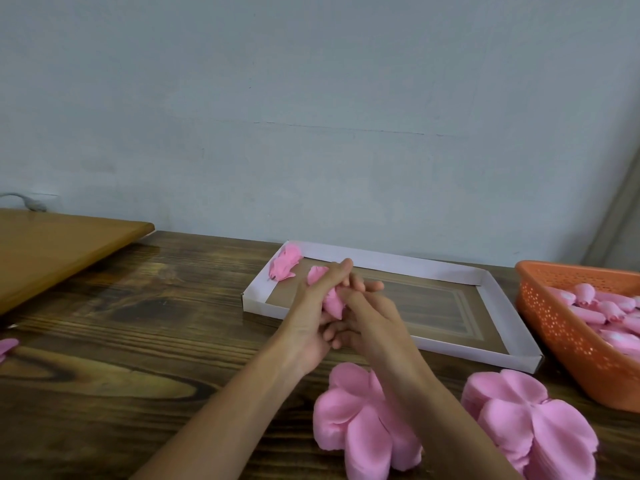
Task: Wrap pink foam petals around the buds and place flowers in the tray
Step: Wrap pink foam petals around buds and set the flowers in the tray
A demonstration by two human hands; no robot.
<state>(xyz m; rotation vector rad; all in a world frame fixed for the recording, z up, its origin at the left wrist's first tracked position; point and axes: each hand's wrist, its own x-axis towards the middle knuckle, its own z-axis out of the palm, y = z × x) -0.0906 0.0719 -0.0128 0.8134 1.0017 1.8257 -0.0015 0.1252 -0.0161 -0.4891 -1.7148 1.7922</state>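
Observation:
Both my hands meet over the front left part of the white cardboard tray (460, 271). My left hand (311, 306) and my right hand (370, 313) wrap together round a pink foam flower (332, 301), with petals folded about its bud. A finished pink flower (285, 263) lies in the tray's far left corner. Two stacks of flat pink foam petals lie near me: one (349, 417) under my right forearm, the other (530, 414) to its right. Pink buds (599, 306) fill the orange basket.
An orange perforated basket (561, 327) stands at the right edge of the dark wooden table (138, 323). A lighter wooden board (52, 251) lies at the back left. A pink scrap (7, 346) shows at the left edge. A grey wall rises behind.

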